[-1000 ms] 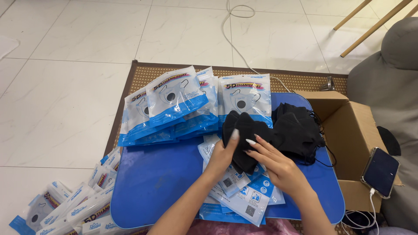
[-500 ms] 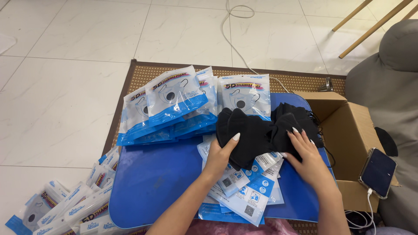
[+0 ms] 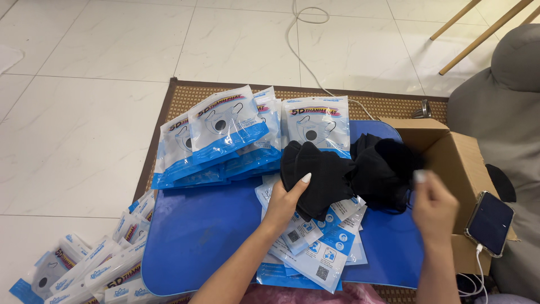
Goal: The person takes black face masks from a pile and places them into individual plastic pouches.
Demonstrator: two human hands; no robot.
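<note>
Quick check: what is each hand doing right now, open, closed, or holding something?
Left hand: closed on a stack of black masks.
Right hand: raised beside the loose pile of black masks, blurred; grip cannot be told.

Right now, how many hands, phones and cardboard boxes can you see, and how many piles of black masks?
Hands: 2, the left hand and the right hand
Piles of black masks: 2, one held stack and one loose heap
Phones: 1
Cardboard boxes: 1
Total: 6

A stack of black face masks [image 3: 318, 174] lies folded on flat empty packets on the blue table. A looser black heap [image 3: 385, 169] sits just beside it.
</note>
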